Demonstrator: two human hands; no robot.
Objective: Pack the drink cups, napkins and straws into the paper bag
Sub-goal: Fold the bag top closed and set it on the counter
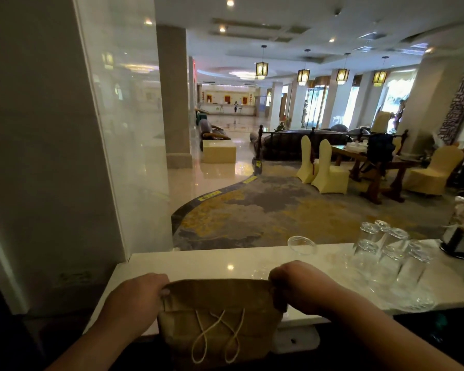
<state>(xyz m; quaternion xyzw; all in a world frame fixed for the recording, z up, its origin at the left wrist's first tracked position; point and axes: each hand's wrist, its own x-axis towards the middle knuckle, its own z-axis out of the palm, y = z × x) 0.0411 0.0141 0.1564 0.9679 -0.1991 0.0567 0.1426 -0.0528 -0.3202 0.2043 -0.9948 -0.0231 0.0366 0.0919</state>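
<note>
— Anything packed yet?
— Not that I can see. Left hand (138,293) and right hand (296,283) each pinch the bag (220,314) rim at the near counter (198,263) edge; cups (391,259) stand far right.

dim foreground | bright windows right | ceiling-lamp glare | edges warped
</note>
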